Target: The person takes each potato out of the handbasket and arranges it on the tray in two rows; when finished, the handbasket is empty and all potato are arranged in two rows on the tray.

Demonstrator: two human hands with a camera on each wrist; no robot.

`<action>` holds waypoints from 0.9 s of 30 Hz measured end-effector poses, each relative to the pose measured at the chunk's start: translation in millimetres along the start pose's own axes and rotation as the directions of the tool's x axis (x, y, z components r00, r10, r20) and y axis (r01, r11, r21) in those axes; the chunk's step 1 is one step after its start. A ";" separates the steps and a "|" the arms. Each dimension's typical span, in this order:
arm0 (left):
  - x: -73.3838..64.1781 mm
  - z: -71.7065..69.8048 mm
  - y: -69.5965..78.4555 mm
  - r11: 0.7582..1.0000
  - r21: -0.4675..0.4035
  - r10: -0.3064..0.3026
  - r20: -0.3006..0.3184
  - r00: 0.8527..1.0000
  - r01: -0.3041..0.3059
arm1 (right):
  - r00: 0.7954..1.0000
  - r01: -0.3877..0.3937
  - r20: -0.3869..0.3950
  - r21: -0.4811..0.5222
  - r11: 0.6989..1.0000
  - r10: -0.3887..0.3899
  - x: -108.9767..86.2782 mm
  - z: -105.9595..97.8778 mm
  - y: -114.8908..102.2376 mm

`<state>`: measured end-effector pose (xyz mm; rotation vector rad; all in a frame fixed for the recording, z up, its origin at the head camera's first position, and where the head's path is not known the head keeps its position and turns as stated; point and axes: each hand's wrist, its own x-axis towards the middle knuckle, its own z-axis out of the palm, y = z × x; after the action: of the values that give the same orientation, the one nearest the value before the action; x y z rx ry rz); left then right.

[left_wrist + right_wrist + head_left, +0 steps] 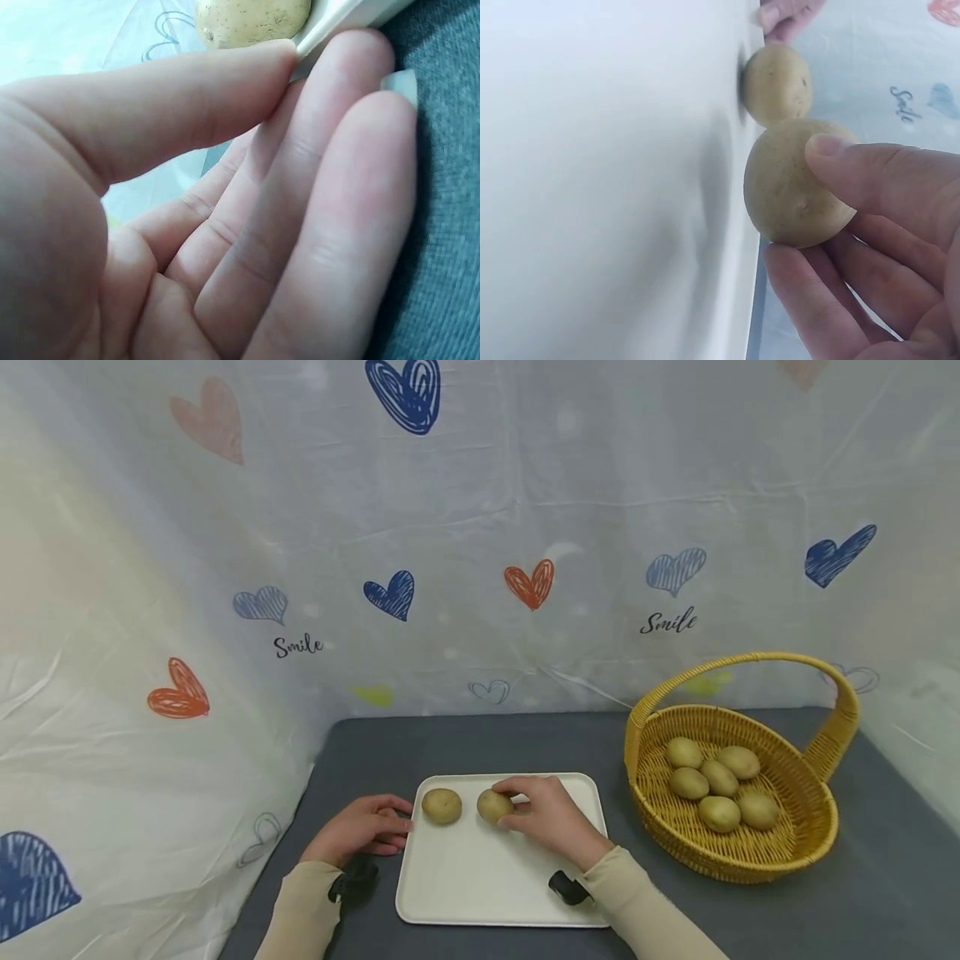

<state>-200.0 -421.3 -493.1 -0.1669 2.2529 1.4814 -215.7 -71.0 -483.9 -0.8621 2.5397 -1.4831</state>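
My right hand pinches a potato between thumb and fingertips, over the far half of a white rectangular tray. In the right wrist view this potato shows close to the tray's surface, thumb on one side and fingers on the other. A second potato rests on the tray near its far left corner. At the tray's left edge is my left hand. Its thumb and a finger pinch the tray's rim in the left wrist view.
A yellow woven basket with a tall arched handle stands to the right of the tray, with several potatoes inside. Both stand on a dark grey table. A pale curtain printed with hearts hangs behind and on the left.
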 end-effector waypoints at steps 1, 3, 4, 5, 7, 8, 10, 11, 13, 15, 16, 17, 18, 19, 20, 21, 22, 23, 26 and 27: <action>0.4 0.1 -0.4 1.000 -0.002 -0.003 0.000 1.000 0.003 | 1.000 -0.001 0.003 0.006 1.000 0.001 0.3 1.2 0.2; 0.8 0.4 -0.7 1.000 -0.005 -0.007 0.001 1.000 0.007 | 1.000 0.004 0.004 0.007 1.000 -0.004 0.6 2.8 0.7; 0.7 0.6 -0.5 1.000 -0.005 -0.009 0.000 1.000 0.009 | 1.000 0.008 0.001 0.005 1.000 -0.008 0.9 3.5 0.8; 0.7 0.8 -0.1 1.000 -0.007 -0.011 0.000 1.000 0.011 | 1.000 0.011 -0.003 0.003 1.000 -0.011 1.2 4.0 1.0; 0.3 1.1 0.9 1.000 -0.009 -0.016 -0.001 1.000 0.016 | 1.000 0.016 -0.007 -0.001 1.000 -0.016 1.8 4.8 1.5; 0.0 1.1 1.5 1.000 -0.009 -0.016 -0.002 1.000 0.016 | 1.000 0.020 -0.009 0.000 1.000 -0.020 2.3 5.1 1.7; -0.4 1.0 2.5 1.000 -0.007 -0.016 -0.004 1.000 0.016 | 1.000 0.022 -0.009 0.001 1.000 -0.022 3.3 5.9 2.1; -0.6 1.0 2.9 1.000 -0.006 -0.016 -0.005 1.000 0.016 | 1.000 0.023 -0.007 0.001 1.000 -0.023 3.9 6.4 2.4; -1.3 0.8 3.4 1.000 -0.005 -0.016 -0.006 1.000 0.016 | 1.000 0.024 -0.002 0.002 1.000 -0.024 5.1 7.9 2.8; -2.1 0.8 3.4 1.000 -0.006 -0.016 -0.006 1.000 0.016 | 1.000 0.022 0.004 -0.006 1.000 -0.022 5.8 9.7 2.7; -2.3 0.7 3.3 1.000 -0.008 -0.018 -0.006 1.000 0.018 | 1.000 0.021 0.008 -0.011 1.000 -0.021 6.1 10.6 2.8; -2.3 0.7 3.0 1.000 -0.010 -0.017 -0.006 1.000 0.017 | 1.000 0.020 0.011 -0.017 1.000 -0.020 6.3 11.5 2.8; -2.2 0.6 2.8 1.000 -0.012 -0.017 -0.006 1.000 0.017 | 1.000 0.021 0.012 -0.023 1.000 -0.021 6.4 12.1 2.7; -2.1 0.6 2.7 1.000 -0.013 -0.017 -0.006 1.000 0.017 | 1.000 0.024 0.012 -0.030 0.999 -0.023 6.3 12.7 2.7; -1.9 0.5 2.5 1.000 -0.015 -0.016 -0.005 1.000 0.016 | 1.000 0.023 0.013 -0.035 0.999 -0.022 6.0 13.0 2.7; -1.7 0.4 2.4 1.000 -0.016 -0.015 -0.004 1.000 0.015 | 1.000 0.021 0.013 -0.039 0.999 -0.020 5.9 13.2 2.7; -1.4 0.3 2.2 1.000 -0.017 -0.014 -0.004 1.000 0.014 | 1.000 0.017 0.012 -0.044 0.999 -0.017 5.8 13.3 2.9; -1.0 0.2 2.0 1.000 -0.018 -0.012 -0.002 1.000 0.012 | 1.000 0.012 0.011 -0.045 0.999 -0.011 5.6 13.2 2.9; -0.3 -0.1 1.7 1.000 -0.017 -0.005 0.002 1.000 0.006 | 1.000 0.002 0.007 -0.040 0.999 -0.001 5.7 13.0 3.5; -0.1 -0.2 1.5 1.000 -0.017 -0.004 0.003 1.000 0.004 | 1.000 -0.002 0.006 -0.037 0.999 0.002 5.9 13.1 3.7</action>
<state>-200.4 -420.9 -491.7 -0.1742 2.2371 1.4983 -217.9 -82.8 -492.6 -0.8674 2.5709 -1.4356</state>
